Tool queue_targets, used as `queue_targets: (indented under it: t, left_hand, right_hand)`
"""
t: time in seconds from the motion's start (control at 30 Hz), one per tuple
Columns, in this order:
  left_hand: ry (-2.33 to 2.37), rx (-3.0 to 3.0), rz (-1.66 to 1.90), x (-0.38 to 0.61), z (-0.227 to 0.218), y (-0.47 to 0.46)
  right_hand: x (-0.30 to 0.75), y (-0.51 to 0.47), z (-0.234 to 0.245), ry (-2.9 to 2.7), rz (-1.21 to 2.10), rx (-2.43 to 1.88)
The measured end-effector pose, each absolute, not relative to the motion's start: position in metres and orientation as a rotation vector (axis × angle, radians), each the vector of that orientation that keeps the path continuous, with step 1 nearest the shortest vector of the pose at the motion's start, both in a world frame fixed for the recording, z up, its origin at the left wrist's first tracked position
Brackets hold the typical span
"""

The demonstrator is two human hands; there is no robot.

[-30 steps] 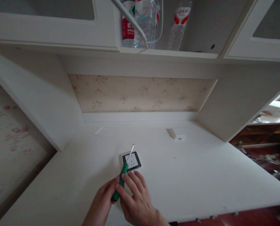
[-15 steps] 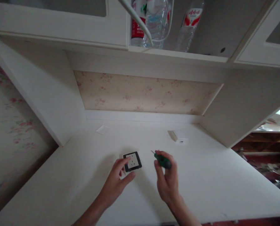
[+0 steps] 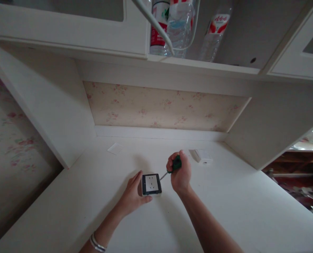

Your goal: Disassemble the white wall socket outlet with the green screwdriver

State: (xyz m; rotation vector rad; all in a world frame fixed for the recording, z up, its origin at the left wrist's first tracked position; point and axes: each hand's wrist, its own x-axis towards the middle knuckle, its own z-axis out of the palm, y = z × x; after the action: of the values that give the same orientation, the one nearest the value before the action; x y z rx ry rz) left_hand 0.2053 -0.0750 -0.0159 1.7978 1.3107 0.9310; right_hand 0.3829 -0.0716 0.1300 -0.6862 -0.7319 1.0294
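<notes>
Near the middle of the white counter [image 3: 232, 211], a power socket [image 3: 151, 183] with a pale face and a dark surround sits with its slots turned upward. From its left, the left hand [image 3: 132, 196] curves about it in a half-open grasp, thumb along the near edge and fingers against the left side, apparently steadying it. To its right, the right hand [image 3: 182, 174] makes a fist around the green handle of a screwdriver [image 3: 177, 163], whose shaft slants down leftward to the socket's right edge. Whether the tip has entered a gap or only meets the rim is too small to tell. As far as can be judged, the work at this edge is at an early stage: tool and socket have been brought together and the grip is set, but the pale face sits within its dark surround and no part stands visibly loose, so any parting of the two is not yet done. Farther off, a clear flat piece [image 3: 114, 149] lies to the left and a white box [image 3: 204, 157] to the right, both untouched by either hand.
</notes>
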Motion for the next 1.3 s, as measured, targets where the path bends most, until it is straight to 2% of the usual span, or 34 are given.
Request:
queue_targets:
  t: [0.4, 0.73, 0.97, 1.3]
  left_hand:
    - [1.302, 1.828, 0.917, 0.202, -0.016, -0.073]
    - [1.288, 1.872, 0.899, 0.201, -0.012, -0.074]
    - [1.283, 1.861, 0.881, 0.2, -0.009, -0.076]
    - [1.234, 1.86, 0.903, 0.2, -0.016, -0.073]
  right_hand:
    - [0.369, -0.058, 0.111, -0.783, 1.025, -0.81]
    - [0.363, -0.066, 0.122, -1.175, 1.146, -0.841]
    - [0.365, -0.053, 0.129, -1.095, 0.989, -0.826]
    - [0.372, -0.031, 0.126, -1.056, 1.418, -0.782]
